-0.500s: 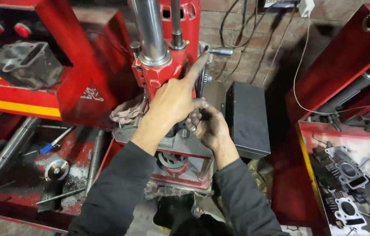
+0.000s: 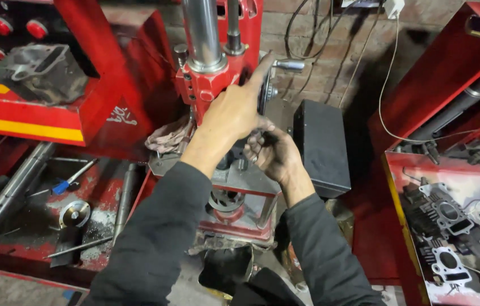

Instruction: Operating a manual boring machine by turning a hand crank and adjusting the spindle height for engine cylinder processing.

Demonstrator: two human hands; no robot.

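Up front, the left hand (image 2: pixel 234 110) lies flat and open against the red machine head (image 2: pixel 209 85), forefinger stretched toward the steel handle (image 2: pixel 289 64). Just below it, the right hand (image 2: pixel 274 153) curls loosely around a small dark part, too hidden to tell, above the grey work plate (image 2: pixel 163 164).

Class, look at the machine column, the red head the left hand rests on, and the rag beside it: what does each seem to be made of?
Machine column: polished bare steel, judging by its bright grey sheen.
Red head under the left hand: probably cast metal, painted glossy red, chipped at the edges.
Rag: soft woven cloth, crumpled and stained.
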